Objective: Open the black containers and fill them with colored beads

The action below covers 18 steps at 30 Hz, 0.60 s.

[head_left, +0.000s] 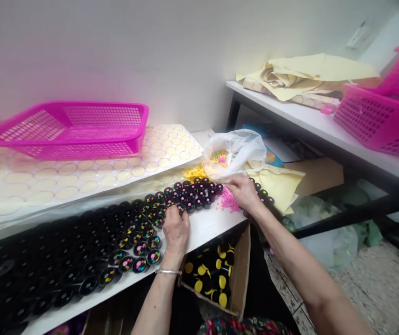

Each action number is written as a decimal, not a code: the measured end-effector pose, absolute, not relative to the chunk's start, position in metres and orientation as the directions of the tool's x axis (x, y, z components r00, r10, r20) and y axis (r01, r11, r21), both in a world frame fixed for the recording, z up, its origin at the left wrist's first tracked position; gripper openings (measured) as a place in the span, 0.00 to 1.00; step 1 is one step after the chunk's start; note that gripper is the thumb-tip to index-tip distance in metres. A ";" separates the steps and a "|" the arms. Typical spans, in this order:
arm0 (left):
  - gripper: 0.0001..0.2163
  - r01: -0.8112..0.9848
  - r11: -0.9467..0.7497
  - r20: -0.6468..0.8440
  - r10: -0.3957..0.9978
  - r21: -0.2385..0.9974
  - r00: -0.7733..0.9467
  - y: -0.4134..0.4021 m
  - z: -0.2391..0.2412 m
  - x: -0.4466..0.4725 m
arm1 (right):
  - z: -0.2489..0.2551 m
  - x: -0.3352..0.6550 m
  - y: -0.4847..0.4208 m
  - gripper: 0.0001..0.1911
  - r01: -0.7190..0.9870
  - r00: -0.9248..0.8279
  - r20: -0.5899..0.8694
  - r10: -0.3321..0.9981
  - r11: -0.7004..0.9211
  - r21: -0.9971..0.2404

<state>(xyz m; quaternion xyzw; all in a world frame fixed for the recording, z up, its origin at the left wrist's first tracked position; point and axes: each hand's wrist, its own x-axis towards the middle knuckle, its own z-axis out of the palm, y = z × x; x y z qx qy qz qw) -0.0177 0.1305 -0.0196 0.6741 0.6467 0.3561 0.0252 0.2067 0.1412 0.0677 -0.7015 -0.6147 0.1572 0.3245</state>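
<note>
Rows of small round black cups [81, 242] stand on a long white table. Those nearer the middle hold coloured bits, and a group [199, 193] toward the right shows pink pieces inside. My left hand [176, 232], wearing a bangle, is closed at the front of this group, with thumb and fingers around one black cup [180, 209]. Over a heap of loose pink pieces [229, 201] reaches my right hand [244, 191]. Its fingers are pinched together beside the rightmost cups of the group; whatever they hold is too small to make out.
Behind the cups stand a white plastic bag [248, 149] of coloured pieces and yellow parts [194, 173]. A pink basket [81, 149] rests on circle-patterned sheets [164, 151]. Below the table edge, a cardboard box [242, 274] holds black-and-yellow items. At right is another table [290, 114] with pink baskets [370, 121].
</note>
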 end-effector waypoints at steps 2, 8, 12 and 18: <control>0.04 0.836 -0.147 0.447 0.886 0.529 -0.127 0.131 -0.021 -0.018 | 0.069 0.206 0.180 0.10 0.823 0.119 0.157 0.980 -0.009 -0.568; 0.08 0.755 -0.122 0.431 0.873 0.645 -0.226 0.116 -0.020 -0.022 | 0.061 0.175 0.252 0.11 0.885 -0.143 0.033 0.989 0.143 -0.443; 0.06 0.725 -0.185 0.442 0.879 0.663 -0.180 0.102 -0.019 -0.020 | 0.057 0.144 0.267 0.09 0.912 -0.109 -0.033 0.993 0.087 -0.400; 0.10 0.623 -0.291 0.428 0.900 0.726 -0.078 0.092 -0.026 -0.010 | 0.055 0.130 0.285 0.11 0.910 0.031 -0.068 0.997 -0.056 -0.411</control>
